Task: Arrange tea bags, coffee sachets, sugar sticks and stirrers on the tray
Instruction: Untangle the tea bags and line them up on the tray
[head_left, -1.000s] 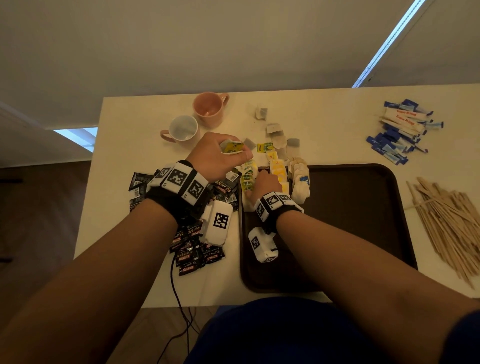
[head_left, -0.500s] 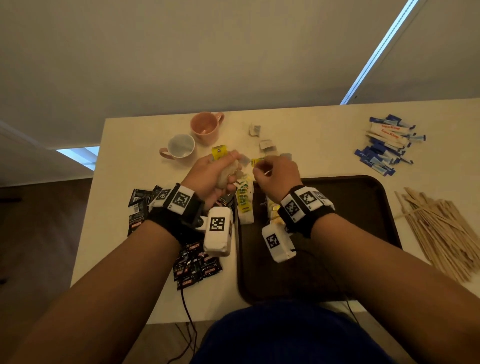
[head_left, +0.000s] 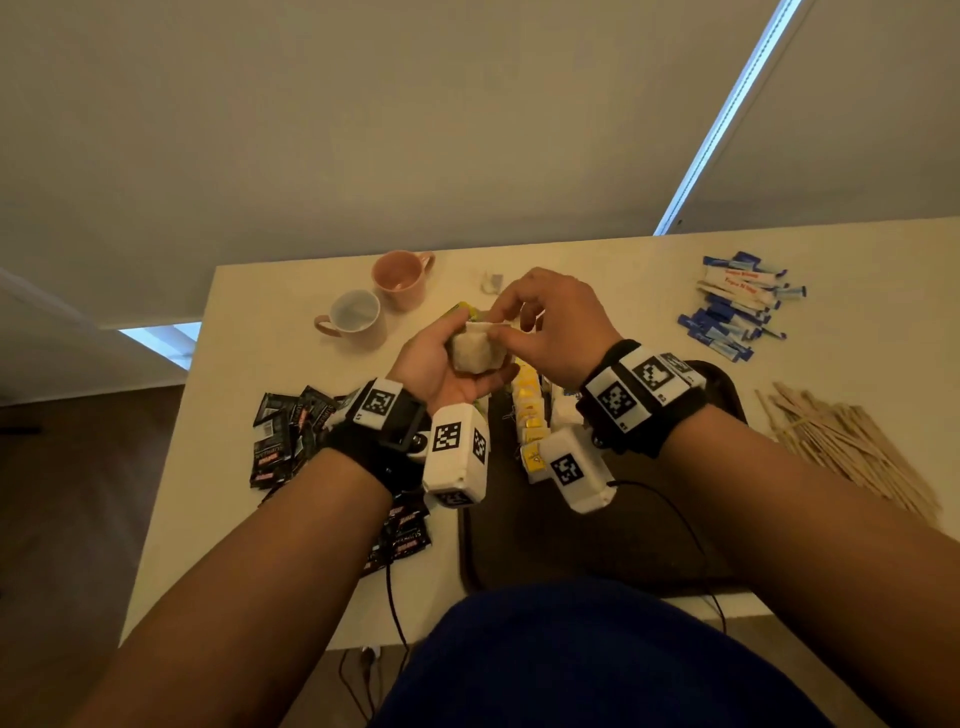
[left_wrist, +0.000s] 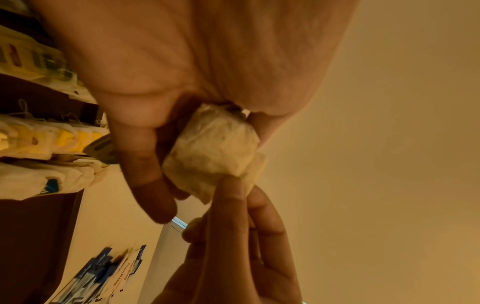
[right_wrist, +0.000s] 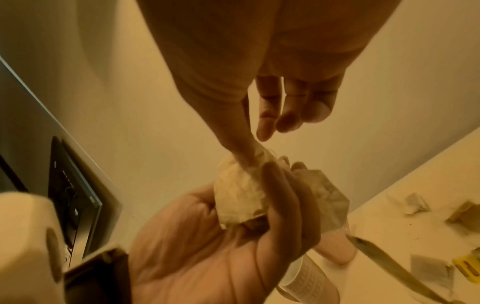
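— What is sitting on the white table (head_left: 597, 260)?
— A dark tray (head_left: 613, 540) is lying near the front edge, black sachets (head_left: 283, 434) are spreading at its left, two mugs (head_left: 376, 301) are standing behind, sugar sticks (head_left: 737, 306) and stirrers (head_left: 847, 441) are resting at right.

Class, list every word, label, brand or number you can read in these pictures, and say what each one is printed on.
Nothing here reads with certainty.
Black coffee sachets: pale and red print, too blurred to read.
White sugar sticks: red lettering, too small to read.
Yellow tea bag tags: print, unreadable.
Wrist camera markers: black-and-white square codes, no words.
Tea bag held in both hands: no print visible.
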